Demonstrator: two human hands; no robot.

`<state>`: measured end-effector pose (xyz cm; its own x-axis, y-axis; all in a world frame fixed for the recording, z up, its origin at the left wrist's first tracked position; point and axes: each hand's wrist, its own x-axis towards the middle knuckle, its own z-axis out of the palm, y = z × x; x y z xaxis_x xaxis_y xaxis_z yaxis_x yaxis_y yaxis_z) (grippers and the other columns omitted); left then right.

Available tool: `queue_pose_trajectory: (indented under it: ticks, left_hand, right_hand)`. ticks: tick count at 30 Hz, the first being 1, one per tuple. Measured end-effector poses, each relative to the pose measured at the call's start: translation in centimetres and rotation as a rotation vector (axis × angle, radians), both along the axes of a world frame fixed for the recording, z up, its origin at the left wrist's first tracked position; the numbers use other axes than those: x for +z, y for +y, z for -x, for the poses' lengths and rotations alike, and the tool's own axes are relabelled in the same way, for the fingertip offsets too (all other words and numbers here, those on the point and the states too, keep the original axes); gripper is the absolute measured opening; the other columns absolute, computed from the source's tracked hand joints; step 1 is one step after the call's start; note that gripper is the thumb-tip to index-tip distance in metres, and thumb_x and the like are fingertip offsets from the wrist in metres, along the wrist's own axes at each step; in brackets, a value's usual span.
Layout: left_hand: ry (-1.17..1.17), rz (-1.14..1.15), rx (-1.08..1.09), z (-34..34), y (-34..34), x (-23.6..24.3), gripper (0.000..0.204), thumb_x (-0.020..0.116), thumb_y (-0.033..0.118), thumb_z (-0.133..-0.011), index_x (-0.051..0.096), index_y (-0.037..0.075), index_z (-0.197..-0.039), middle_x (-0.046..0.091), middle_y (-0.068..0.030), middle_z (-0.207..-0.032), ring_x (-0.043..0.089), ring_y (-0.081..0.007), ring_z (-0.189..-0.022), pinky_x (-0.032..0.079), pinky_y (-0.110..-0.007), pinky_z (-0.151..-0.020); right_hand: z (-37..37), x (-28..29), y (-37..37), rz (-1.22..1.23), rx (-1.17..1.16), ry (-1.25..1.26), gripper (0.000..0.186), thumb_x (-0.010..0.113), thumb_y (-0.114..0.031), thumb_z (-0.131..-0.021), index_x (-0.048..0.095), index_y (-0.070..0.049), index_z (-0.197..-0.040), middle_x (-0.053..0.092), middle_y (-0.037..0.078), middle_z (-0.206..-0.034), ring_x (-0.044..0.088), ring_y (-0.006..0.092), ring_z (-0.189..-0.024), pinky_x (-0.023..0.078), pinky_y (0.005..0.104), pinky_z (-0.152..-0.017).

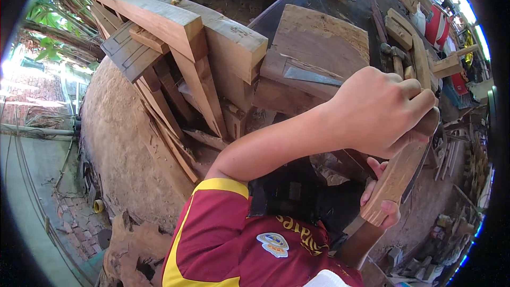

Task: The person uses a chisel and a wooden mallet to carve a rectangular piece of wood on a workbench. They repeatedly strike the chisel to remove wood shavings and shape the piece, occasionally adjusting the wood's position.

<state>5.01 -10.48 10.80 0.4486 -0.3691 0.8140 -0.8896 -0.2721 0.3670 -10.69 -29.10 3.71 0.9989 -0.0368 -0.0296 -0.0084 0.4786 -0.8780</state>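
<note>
My left hand is closed, knuckles up, over the upper end of a light-brown wooden block. A dark brown, rounded thing shows under its fingers, pressed against the wood; its kind is hard to make out. Lower down, my right hand grips the block's near end, with the thumb on one side and fingers on the other. The block is held tilted in front of my body. Part of its far end is hidden by my left hand.
Left of me lean thick timber beams. Ahead, a rough board and a grey triangular metal piece lie on a wooden surface. A hammer rests farther right, near wood offcuts. Scraps lie at lower right.
</note>
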Motion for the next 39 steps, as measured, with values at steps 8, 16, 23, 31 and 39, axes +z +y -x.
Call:
queue_pose_trajectory:
  ticks: [8,16,23,31,39]
  left_hand:
    - [0.061,0.048,0.136,-0.4,0.7,0.0,0.049,0.077,0.042,-0.067,0.054,0.007,-0.091,0.061,-0.0089,-0.073,0.062,-0.0306,-0.065,0.047,-0.040,-0.052]
    - [0.161,-0.159,0.190,-0.6,0.5,0.8,0.040,0.075,0.025,-0.064,0.054,0.007,-0.092,0.063,-0.0121,-0.073,0.065,-0.0307,-0.069,0.049,-0.041,-0.054]
    - [0.049,0.027,0.211,-0.7,1.2,0.7,0.037,0.075,0.024,-0.055,0.058,0.002,-0.079,0.062,-0.0110,-0.067,0.065,-0.0301,-0.062,0.050,-0.039,-0.053]
    - [0.239,-0.029,0.344,-0.5,1.4,1.7,0.033,0.075,0.029,-0.053,0.061,0.003,-0.069,0.061,-0.0133,-0.060,0.065,-0.0313,-0.060,0.051,-0.038,-0.054]
    - [0.278,0.053,0.342,-0.2,0.9,1.7,0.023,0.070,0.021,-0.050,0.063,0.007,-0.066,0.059,-0.0160,-0.059,0.062,-0.0366,-0.061,0.051,-0.043,-0.057]
  right_hand:
    - [0.0,-0.1,0.0,-0.004,0.002,0.012,0.087,0.063,-0.020,-0.062,0.028,0.011,-0.136,0.038,0.039,-0.133,0.061,0.0238,-0.059,0.053,0.0268,-0.050]
    - [0.1,-0.4,-0.2,-0.033,-0.038,0.043,0.088,0.064,-0.018,-0.056,0.033,0.012,-0.132,0.044,0.036,-0.127,0.064,0.0292,-0.067,0.054,0.0285,-0.046]
    - [0.0,-0.1,-0.1,-0.042,-0.055,0.051,0.087,0.063,-0.016,-0.054,0.034,0.012,-0.132,0.046,0.034,-0.124,0.066,0.0331,-0.076,0.056,0.0293,-0.045]
    - [0.2,-0.4,-0.5,-0.034,-0.028,0.056,0.088,0.064,-0.016,-0.056,0.033,0.012,-0.133,0.046,0.031,-0.124,0.066,0.0344,-0.080,0.056,0.0296,-0.045]
    - [0.2,-0.6,-0.2,-0.022,-0.088,0.062,0.088,0.063,-0.016,-0.056,0.033,0.013,-0.133,0.047,0.031,-0.124,0.066,0.0355,-0.084,0.056,0.0297,-0.045]
